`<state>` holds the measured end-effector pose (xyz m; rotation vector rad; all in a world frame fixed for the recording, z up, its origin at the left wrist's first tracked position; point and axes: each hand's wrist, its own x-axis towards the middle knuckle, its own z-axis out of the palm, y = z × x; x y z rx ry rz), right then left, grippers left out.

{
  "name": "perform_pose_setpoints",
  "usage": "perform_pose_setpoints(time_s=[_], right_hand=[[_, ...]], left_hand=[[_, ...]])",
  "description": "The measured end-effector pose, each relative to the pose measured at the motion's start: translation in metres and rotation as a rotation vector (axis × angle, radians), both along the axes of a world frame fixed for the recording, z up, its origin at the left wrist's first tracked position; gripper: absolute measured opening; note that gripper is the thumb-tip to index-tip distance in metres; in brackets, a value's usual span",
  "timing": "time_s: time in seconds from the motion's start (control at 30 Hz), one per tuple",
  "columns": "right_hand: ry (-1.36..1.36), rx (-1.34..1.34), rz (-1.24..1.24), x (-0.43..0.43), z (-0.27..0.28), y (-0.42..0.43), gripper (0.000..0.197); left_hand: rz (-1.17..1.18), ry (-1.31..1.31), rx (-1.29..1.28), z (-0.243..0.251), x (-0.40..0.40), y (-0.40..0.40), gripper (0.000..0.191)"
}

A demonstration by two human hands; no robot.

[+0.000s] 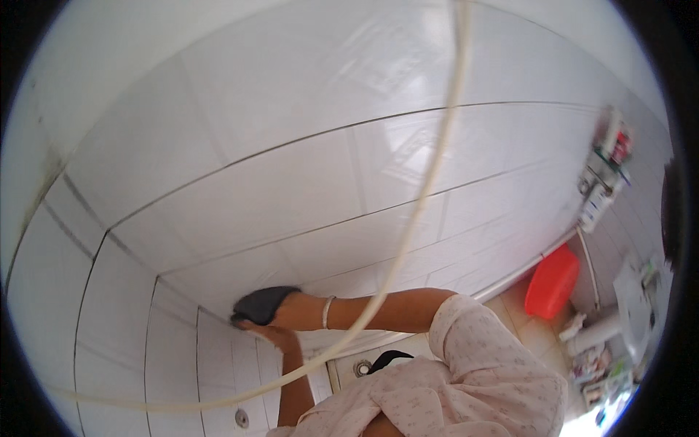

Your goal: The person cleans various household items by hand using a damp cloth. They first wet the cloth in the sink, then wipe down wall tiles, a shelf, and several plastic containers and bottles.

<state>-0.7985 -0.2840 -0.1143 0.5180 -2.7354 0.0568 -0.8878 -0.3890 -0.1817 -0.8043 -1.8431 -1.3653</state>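
My right hand, with a silver-coloured bangle at its wrist, holds a dark, cloth-like thing low against the tiled wall. The thing covers the fingers, and its exact kind is unclear. From below, my left hand reaches up to the lower tip of the same dark thing; whether its fingers close on it is hidden. White wall tiles with dark joints fill most of the view, and a corner runs down at the left. A pale hose curves in front of the right forearm, from the top edge to the lower left.
At the right, a red plastic basin leans near the wall. A washbasin stands beyond it, with toiletries on a wall shelf. Below my arms are a floor drain and a black thing, partly hidden by my patterned clothing.
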Motion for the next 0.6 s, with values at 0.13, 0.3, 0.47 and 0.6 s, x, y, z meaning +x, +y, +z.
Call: perform_pose_setpoints(time_s=[0.13, 0.3, 0.47, 0.6], right_hand=[[0.783, -0.034, -0.051, 0.030, 0.113, 0.009, 0.017], [0.902, -0.051, -0.375, 0.098, 0.215, 0.058, 0.049], [1.147, 0.039, -0.680, 0.183, 0.232, 0.114, 0.061], [1.212, -0.035, -0.924, 0.234, 0.167, 0.142, 0.067]], left_hand=[[0.086, 0.316, 0.038, 0.100, -0.018, 0.021, 0.067], [-0.018, 0.695, -0.030, 0.248, 0.028, 0.080, 0.066], [-0.159, 0.872, -0.207, 0.311, 0.128, 0.137, 0.066], [-0.450, 0.953, -0.363, 0.288, 0.194, 0.166, 0.062]])
